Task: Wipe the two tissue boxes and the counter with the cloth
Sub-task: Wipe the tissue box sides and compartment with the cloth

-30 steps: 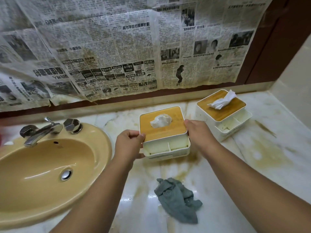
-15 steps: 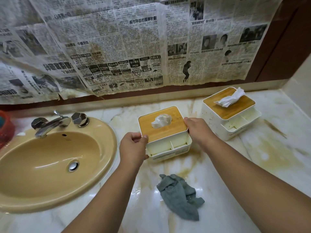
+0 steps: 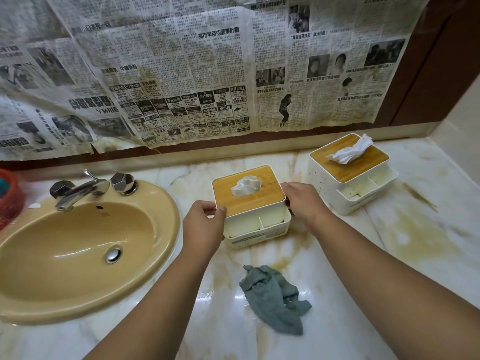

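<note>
Wooden lids top 2 white tissue boxes on the stained marble worktop [image 3: 394,258]. We see the near tissue box [image 3: 255,226] at the middle of the view, clamped between both hands. The left hand [image 3: 204,224] curls round its 9 o'clock side with the thumb on the lid's edge. The right hand [image 3: 304,201] clasps its 3 o'clock side, though most of those fingers are hidden behind the box wall. We cannot tell whether the box rests on the worktop or is lifted just clear of it. A tissue [image 3: 245,187] pokes up through the lid, and 2 open compartments face us; the print on the label below them is too small to read.

At 2 o'clock from it, well apart, stands the far tissue box [image 3: 324,178], touched by neither hand. The cloth [image 3: 272,300] lies crumpled at 6 o'clock from the near box, on the worktop between our forearms.

At 9 o'clock the yellow sink [image 3: 78,242] is cut off by the frame, with a metal tap [image 3: 78,192] at its back. A red basket [image 3: 9,198] barely shows at the left edge. Newspaper [image 3: 181,74] covers the wall at 12 o'clock, its top cut off.
</note>
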